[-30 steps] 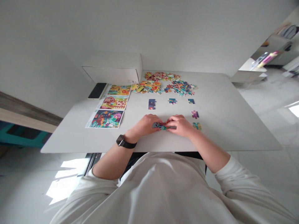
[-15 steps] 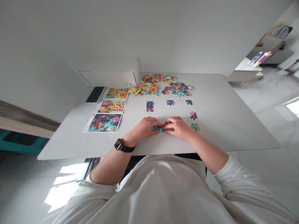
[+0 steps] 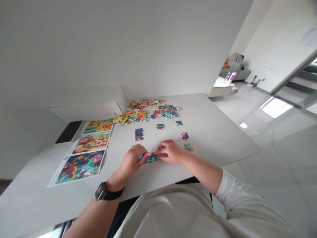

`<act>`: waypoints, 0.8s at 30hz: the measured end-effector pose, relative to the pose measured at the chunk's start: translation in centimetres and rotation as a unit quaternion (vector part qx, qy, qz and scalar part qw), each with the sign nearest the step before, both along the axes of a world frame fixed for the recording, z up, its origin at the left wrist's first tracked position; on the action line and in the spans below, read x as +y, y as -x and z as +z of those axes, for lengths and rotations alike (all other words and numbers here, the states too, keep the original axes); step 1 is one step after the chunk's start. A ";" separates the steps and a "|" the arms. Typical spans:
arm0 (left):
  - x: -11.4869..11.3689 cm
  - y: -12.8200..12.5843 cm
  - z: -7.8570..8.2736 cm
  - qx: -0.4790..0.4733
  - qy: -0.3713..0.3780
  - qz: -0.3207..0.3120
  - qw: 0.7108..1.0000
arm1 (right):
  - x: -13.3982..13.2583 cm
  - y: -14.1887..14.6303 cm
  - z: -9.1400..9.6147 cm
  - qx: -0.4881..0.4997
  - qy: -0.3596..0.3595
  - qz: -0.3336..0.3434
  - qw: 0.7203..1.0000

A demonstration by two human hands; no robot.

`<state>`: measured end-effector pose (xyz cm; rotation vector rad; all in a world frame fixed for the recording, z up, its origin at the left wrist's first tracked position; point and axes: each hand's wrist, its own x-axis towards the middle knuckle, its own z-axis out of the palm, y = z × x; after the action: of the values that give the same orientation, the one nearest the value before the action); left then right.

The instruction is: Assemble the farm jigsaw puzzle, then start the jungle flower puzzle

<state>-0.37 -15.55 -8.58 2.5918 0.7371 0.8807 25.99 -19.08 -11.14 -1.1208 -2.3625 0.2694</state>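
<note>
Left hand (image 3: 130, 162) and right hand (image 3: 171, 151) both pinch a joined strip of cardboard jigsaw pieces (image 3: 151, 159), lying flat near the near edge of the white tabletop (image 3: 213, 138). Light, thin, stiff; joints could pop apart, so hold flat by the edges.

My left hand (image 3: 131, 161) and right hand (image 3: 171, 151) close on joined puzzle pieces (image 3: 151, 159) between them, flat on the white table (image 3: 213, 138). Just beyond my right hand lies a loose piece (image 3: 188, 147); a dark blue piece (image 3: 139, 134) sits ahead of my left hand. Farther ahead are heaped pieces (image 3: 146, 112), and printed picture sheets (image 3: 79, 167) lie left of my grip.
</note>
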 end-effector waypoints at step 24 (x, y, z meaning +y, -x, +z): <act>3.5 -3.2 -0.2 -0.021 0.163 0.140 0.976 | 9.2 -16.1 3.6 0.038 0.103 -0.333 0.937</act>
<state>2.79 -12.06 -8.74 2.2083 1.1505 0.8078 42.04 -9.87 -7.52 -1.8889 -1.7800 0.3067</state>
